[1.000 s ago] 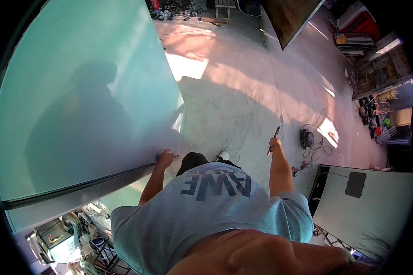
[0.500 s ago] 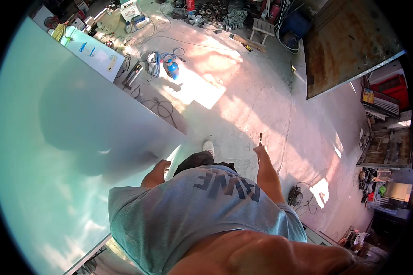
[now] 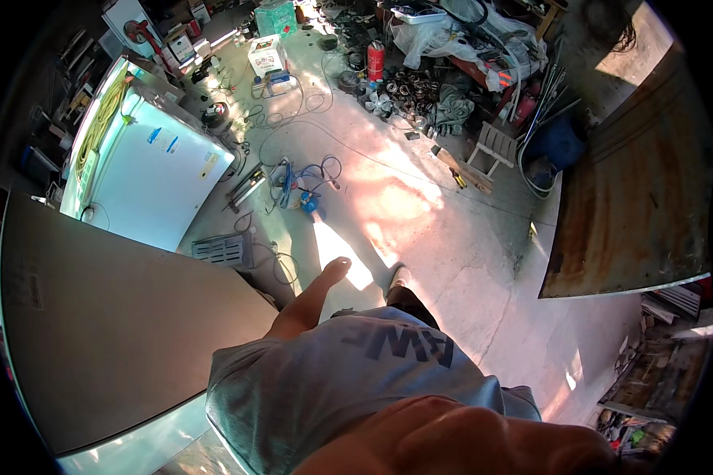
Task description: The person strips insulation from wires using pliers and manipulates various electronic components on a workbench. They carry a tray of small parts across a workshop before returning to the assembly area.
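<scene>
My left hand [image 3: 334,271] hangs forward over a sunlit patch of concrete, fingers curled; whatever may be inside them is too small to make out. Nearest it on the floor lie a grey slotted metal box [image 3: 220,250], loops of dark cable [image 3: 285,267] and a small blue cylinder [image 3: 309,202] with blue hoses. A large dark flat panel [image 3: 119,317] stands at my left, with a pale teal surface [image 3: 135,443] below it. My right hand is out of sight, behind my body. My shoe [image 3: 400,277] shows ahead.
A white appliance [image 3: 166,182] lies at front left with yellow hose. Ahead are cluttered parts [image 3: 412,87], a red cylinder [image 3: 375,62], a small wooden seat [image 3: 491,146], boards with yellow-handled tools [image 3: 463,170] and cords across the floor. A rusty panel [image 3: 634,206] stands at right.
I have stepped forward and the view has turned. My left hand has left the teal panel's edge and swung ahead. My right hand, earlier holding a tool, has gone from view.
</scene>
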Demonstrator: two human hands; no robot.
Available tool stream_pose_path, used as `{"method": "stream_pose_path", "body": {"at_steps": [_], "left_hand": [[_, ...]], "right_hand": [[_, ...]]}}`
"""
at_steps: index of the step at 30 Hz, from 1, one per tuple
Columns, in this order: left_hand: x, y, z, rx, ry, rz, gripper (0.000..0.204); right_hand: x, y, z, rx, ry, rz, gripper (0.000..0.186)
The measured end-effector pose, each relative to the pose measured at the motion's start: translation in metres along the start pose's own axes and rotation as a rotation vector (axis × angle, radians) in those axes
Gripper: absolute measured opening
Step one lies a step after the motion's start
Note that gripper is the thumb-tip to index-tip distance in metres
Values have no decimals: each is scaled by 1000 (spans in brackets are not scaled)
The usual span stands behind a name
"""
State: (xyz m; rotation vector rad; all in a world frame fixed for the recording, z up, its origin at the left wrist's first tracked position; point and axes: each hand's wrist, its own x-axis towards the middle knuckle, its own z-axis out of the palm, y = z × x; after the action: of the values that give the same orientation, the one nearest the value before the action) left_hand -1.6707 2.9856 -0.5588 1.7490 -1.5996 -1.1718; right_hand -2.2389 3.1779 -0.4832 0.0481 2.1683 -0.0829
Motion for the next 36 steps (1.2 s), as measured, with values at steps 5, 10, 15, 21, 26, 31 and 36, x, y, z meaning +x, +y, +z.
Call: {"method": "stream_pose_path", "body": {"at_steps": [5,10,15,21,26,31,36], "left_hand": [[-37,-47,-46,-106,-235,-1059,45],[-5,-17,-88,-747,289,-1040,34],[21,-37,-102,-835,240,-1072,35],[194,-33,-198,-842,323,-1146,48],[416,-97,-307,-270,356,-799,30],[604,-15,-410,-737,427,-419,28],[680,-50,-466,-782,434,-661,36]], "right_hand": [[-22,-295,49,-289,221,-243,34],[-50,-630,177,-566,14,-1269,34],[-204,-800,312,-247,-492,-1381,12],[-208,-853,361,-1029,-118,-1531,27],[-112,-838,294,-469,-316,-479,17],[-166,-855,252,-307,-167,-244,19],[-200,-984,331,-382,-170,-212,21]]}}
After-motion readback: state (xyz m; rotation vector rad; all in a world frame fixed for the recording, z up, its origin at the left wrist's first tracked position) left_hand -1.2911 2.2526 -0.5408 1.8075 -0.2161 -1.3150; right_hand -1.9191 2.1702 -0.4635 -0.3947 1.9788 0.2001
